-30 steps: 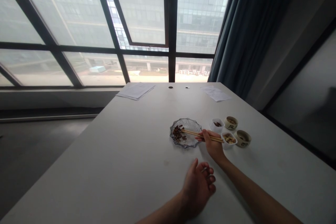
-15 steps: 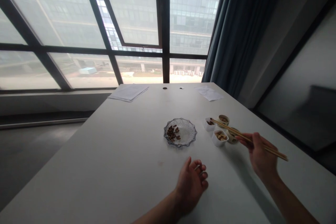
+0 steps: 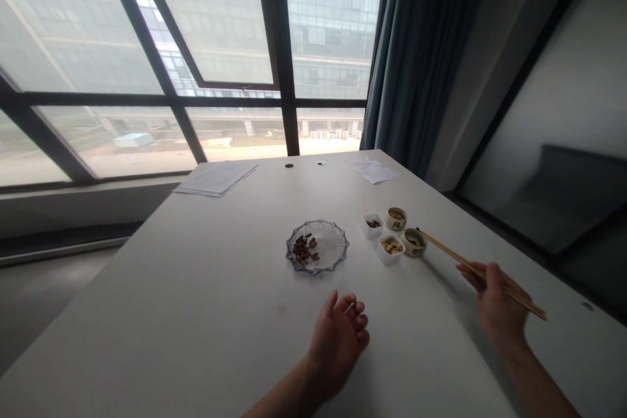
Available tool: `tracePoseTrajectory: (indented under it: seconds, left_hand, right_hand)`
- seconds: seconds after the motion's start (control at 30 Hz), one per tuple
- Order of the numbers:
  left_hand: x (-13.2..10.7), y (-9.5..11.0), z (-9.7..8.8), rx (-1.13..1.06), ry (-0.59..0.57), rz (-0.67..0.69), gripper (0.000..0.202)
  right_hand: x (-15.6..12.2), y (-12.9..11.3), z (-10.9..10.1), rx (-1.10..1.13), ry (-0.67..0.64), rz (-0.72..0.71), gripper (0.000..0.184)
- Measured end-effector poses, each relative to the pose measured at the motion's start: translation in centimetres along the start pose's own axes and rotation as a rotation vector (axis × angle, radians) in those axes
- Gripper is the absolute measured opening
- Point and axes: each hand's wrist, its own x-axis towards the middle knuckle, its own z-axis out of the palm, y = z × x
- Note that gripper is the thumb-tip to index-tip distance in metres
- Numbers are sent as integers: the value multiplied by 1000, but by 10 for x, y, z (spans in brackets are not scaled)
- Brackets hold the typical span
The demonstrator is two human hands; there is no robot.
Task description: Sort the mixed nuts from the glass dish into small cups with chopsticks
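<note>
My right hand (image 3: 504,305) is closed round a pair of wooden chopsticks (image 3: 455,256). Their tips are over the nearer round cup (image 3: 415,251), by its far rim; something dark shows at the tips, too small to name. Beside it stand another round cup (image 3: 396,225), a white square cup (image 3: 373,233) with dark pieces, and a second white square cup (image 3: 390,258) with pale tan pieces. My left hand (image 3: 339,339), empty with fingers loosely bent and apart, is held palm inward in front of the clear glass plate (image 3: 337,249). Dark reddish-brown pieces (image 3: 304,251) lie on the plate's left half.
The white table (image 3: 206,287) reaches to the windows. A stack of paper (image 3: 215,179) lies at its far left, loose sheets (image 3: 375,171) at the far right. Two small round holes are near the back edge. A dark curtain (image 3: 406,78) hangs behind the right corner.
The chopstick tips have moved from the white cup of dark pieces to the nearer round cup, with my right hand shifting right. The whole view has swung right; my left hand keeps its pose.
</note>
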Motion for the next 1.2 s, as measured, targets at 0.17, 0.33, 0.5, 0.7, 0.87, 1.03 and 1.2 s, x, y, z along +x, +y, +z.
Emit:
tracePoseTrajectory:
  seconds: [0.17, 0.33, 0.5, 0.7, 0.87, 1.03, 1.2]
  left_hand:
    - [-1, 1, 2, -2, 0, -2, 27]
    - [-2, 0, 4, 4, 0, -1, 27]
    - [-2, -1, 3, 3, -2, 15, 26]
    - [0, -2, 0, -2, -10, 8, 27]
    - [0, -2, 2, -18, -16, 2, 27]
    - [0, -4, 4, -14, 13, 8, 28]
    - [1, -6, 3, -25, 16, 6, 29]
  right_hand:
    - [-2, 6, -6, -117, -70, 48, 42]
    - [-1, 7, -8, -117, -56, -2, 43]
    - [-7, -4, 1, -81, -49, -65, 39]
    - [-38, -30, 58, -128, -372, -95, 33]
    - [-68, -23, 131, -152, -679, -14, 36]
    - [-90, 4, 184, -167, -890, 93, 41]
    - [-98, 17, 199, -196, -970, 148, 45]
